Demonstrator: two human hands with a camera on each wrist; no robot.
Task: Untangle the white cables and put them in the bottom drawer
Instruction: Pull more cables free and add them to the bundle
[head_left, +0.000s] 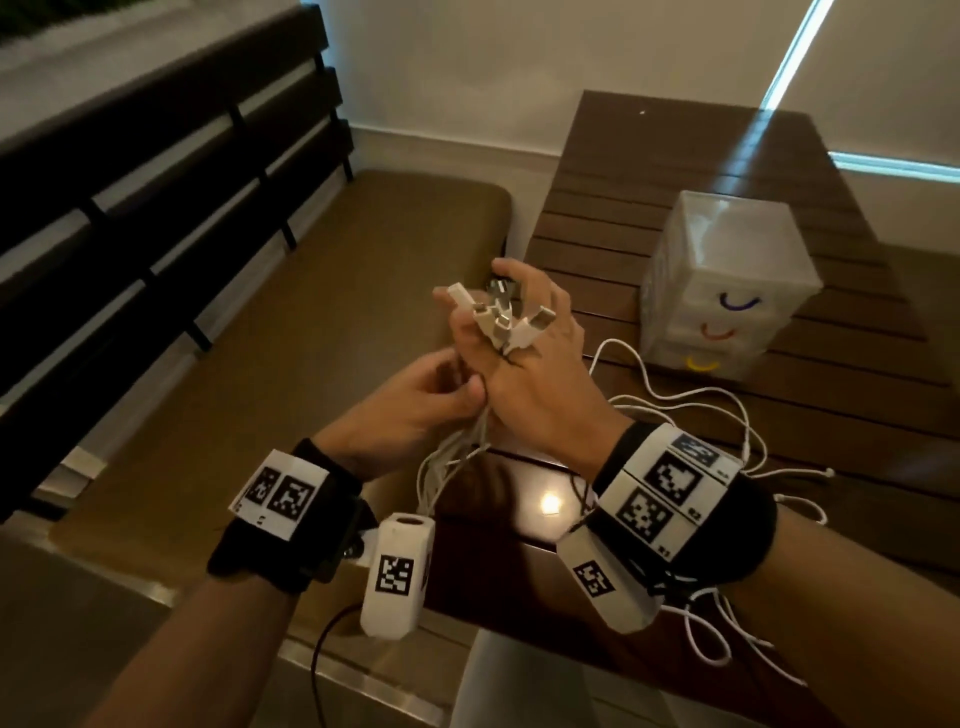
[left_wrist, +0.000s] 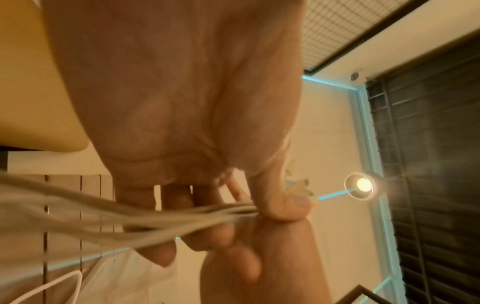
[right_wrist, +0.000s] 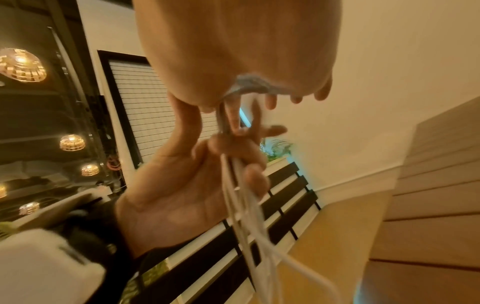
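Untangling under way: right hand (head_left: 524, 358) clutching connector ends (head_left: 501, 319) of white cables (head_left: 457, 457), left hand (head_left: 415, 400) pinching strands below; next, strip downward, then bottom drawer (head_left: 701, 364), closed

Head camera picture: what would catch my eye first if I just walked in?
Probably the fan of white cable plugs sticking up from the right hand at centre, while the left hand pinches the cords just below. Next, the small white drawer box with coloured handles on the slatted table, loose cable beside it.
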